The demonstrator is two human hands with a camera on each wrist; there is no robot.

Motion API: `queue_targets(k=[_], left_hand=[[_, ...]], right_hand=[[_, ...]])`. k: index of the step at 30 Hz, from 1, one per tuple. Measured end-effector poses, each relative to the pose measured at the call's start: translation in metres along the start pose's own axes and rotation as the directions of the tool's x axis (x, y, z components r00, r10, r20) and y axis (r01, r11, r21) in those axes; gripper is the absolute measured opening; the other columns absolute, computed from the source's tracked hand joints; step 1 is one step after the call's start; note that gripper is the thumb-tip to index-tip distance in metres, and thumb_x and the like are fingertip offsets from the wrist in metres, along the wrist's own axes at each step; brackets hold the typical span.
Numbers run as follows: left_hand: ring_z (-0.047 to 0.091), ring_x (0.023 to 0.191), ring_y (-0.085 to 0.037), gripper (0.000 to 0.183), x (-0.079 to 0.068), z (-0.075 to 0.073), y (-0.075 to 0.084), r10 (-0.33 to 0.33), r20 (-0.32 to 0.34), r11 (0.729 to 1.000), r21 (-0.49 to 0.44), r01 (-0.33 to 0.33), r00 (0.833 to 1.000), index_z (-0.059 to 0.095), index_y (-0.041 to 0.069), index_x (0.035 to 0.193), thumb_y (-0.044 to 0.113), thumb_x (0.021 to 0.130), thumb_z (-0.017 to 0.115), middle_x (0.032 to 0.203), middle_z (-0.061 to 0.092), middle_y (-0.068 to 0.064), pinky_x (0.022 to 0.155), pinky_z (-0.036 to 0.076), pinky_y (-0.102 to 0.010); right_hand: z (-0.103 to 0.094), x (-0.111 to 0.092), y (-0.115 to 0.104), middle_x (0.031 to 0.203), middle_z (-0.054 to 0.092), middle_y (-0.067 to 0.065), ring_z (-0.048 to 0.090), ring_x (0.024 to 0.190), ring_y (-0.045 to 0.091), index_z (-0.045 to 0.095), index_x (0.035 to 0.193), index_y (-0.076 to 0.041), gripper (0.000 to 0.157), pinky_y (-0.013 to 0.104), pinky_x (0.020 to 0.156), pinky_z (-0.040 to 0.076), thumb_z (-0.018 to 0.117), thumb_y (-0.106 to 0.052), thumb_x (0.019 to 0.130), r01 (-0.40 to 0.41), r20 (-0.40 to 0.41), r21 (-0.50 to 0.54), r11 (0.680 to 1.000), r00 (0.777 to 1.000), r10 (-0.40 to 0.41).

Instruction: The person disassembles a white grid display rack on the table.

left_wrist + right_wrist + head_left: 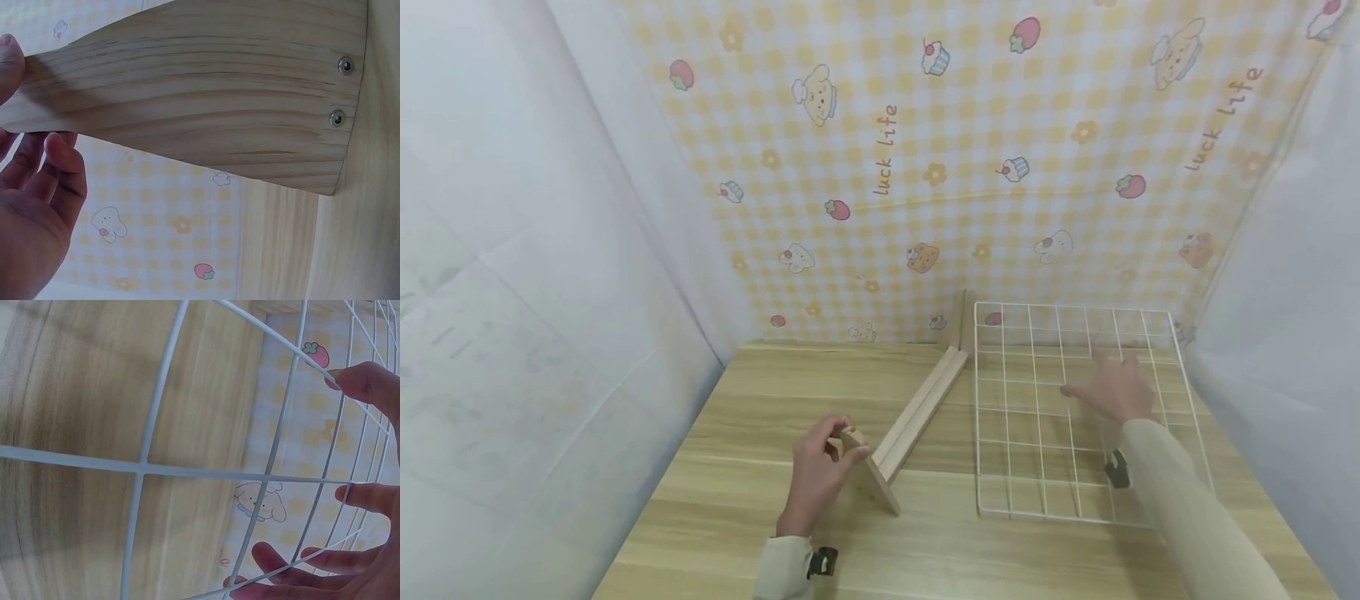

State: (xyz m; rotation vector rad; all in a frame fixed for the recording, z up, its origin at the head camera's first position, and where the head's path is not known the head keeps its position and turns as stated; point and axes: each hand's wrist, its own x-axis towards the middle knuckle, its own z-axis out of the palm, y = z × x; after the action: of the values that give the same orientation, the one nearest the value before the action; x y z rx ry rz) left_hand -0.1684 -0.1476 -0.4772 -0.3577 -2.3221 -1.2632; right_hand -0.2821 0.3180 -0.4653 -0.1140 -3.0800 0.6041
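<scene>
Near the front, my left hand (820, 471) grips the narrow upper end of a pale wooden side panel (880, 485), thumb on one face and fingers on the other. In the left wrist view this panel (200, 112) widens toward two round metal screws (345, 65). It joins grooved wooden bars (922, 412), which run back to a second upright panel (962, 321). At the right, my right hand (1112, 392) holds a white wire grid (977, 408) with thumb and fingers spread over its wires. The grid's far edge rises above the table's back edge in the head view.
Everything is over a light wood-grain table (730, 467). Behind it hangs a yellow checked cloth (970, 133) with cartoon prints. White sheets (527, 250) enclose the left and right sides. The grid's left edge stands close beside the wooden frame's far end.
</scene>
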Motion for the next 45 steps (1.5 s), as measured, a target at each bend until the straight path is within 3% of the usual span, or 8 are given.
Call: queue_targets(k=[7, 13, 20, 24, 28, 36, 45], left_hand=[[0.056, 0.063, -0.016, 0.04, -0.009, 0.01, 0.009, 0.114, -0.058, 0.993, 0.014, -0.113, 0.992, 0.067, 0.005, 0.1, 0.018, 0.069, 0.089, 0.087, 0.072, -0.003, 0.05, 0.044, -0.015], [0.055, 0.064, -0.01, 0.037, -0.016, 0.021, 0.013, 0.191, -0.105, 0.982, 0.02, -0.19, 0.976, 0.067, 0.007, 0.094, 0.023, 0.067, 0.088, 0.083, 0.072, -0.002, 0.049, 0.044, -0.016], [0.051, 0.069, 0.0, 0.036, -0.025, 0.033, 0.025, 0.161, -0.096, 0.987, -0.009, -0.162, 0.982, 0.066, 0.01, 0.091, 0.025, 0.067, 0.089, 0.085, 0.069, 0.001, 0.05, 0.044, -0.016], [0.048, 0.069, 0.0, 0.035, -0.026, 0.039, 0.03, 0.162, -0.097, 0.986, -0.009, -0.164, 0.982, 0.066, 0.01, 0.09, 0.025, 0.068, 0.089, 0.084, 0.068, 0.0, 0.05, 0.042, -0.013], [0.046, 0.067, 0.001, 0.033, -0.024, 0.045, 0.031, 0.152, -0.098, 0.988, -0.009, -0.154, 0.983, 0.066, 0.011, 0.088, 0.027, 0.069, 0.088, 0.084, 0.066, 0.001, 0.05, 0.041, -0.012], [0.044, 0.065, 0.001, 0.031, -0.019, 0.056, 0.032, 0.141, -0.096, 0.99, 0.002, -0.141, 0.985, 0.068, 0.008, 0.09, 0.025, 0.072, 0.088, 0.085, 0.065, -0.001, 0.05, 0.042, -0.011], [0.04, 0.063, 0.003, 0.03, -0.019, 0.058, 0.035, 0.128, -0.099, 0.992, -0.003, -0.129, 0.987, 0.068, 0.008, 0.091, 0.02, 0.072, 0.088, 0.083, 0.064, -0.001, 0.049, 0.041, -0.011]], right_hand=[[0.005, 0.001, -0.003, 0.14, 0.033, 0.051, 0.042, 0.118, 0.068, 0.034, 0.15, 0.005, 0.112, 0.072, 0.077, 0.051, 0.068, -0.072, 0.076, -0.017, 0.08, -0.009, 1.0, 0.997, 0.018], [0.014, 0.004, -0.006, 0.141, 0.038, 0.047, 0.04, 0.123, 0.066, 0.034, 0.149, 0.006, 0.108, 0.068, 0.079, 0.053, 0.068, -0.068, 0.078, -0.029, 0.151, -0.026, 0.999, 0.988, 0.033], [0.029, 0.006, -0.008, 0.132, 0.043, 0.05, 0.05, 0.113, 0.063, 0.036, 0.145, 0.006, 0.102, 0.054, 0.066, 0.057, 0.068, -0.065, 0.079, -0.024, 0.169, -0.076, 0.997, 0.985, 0.037], [0.033, 0.004, -0.01, 0.124, 0.054, 0.044, 0.057, 0.105, 0.06, 0.044, 0.137, 0.009, 0.096, 0.052, 0.064, 0.057, 0.069, -0.063, 0.079, -0.008, 0.197, -0.077, 0.997, 0.98, 0.023], [0.037, 0.001, -0.013, 0.112, 0.062, 0.036, 0.062, 0.091, 0.047, 0.051, 0.128, 0.01, 0.088, 0.043, 0.057, 0.055, 0.068, -0.062, 0.081, 0.001, 0.228, -0.077, 0.997, 0.974, 0.017], [0.048, 0.003, -0.02, 0.079, 0.066, 0.012, 0.06, 0.061, 0.024, 0.066, 0.095, 0.001, 0.059, 0.031, 0.048, 0.051, 0.069, -0.055, 0.079, -0.024, 0.264, -0.06, 0.998, 0.964, 0.039], [0.067, 0.015, -0.019, 0.066, 0.061, 0.005, 0.054, 0.056, 0.018, 0.064, 0.077, -0.005, 0.052, 0.027, 0.046, 0.046, 0.07, -0.056, 0.076, -0.041, 0.239, -0.075, 0.996, 0.969, 0.058]])
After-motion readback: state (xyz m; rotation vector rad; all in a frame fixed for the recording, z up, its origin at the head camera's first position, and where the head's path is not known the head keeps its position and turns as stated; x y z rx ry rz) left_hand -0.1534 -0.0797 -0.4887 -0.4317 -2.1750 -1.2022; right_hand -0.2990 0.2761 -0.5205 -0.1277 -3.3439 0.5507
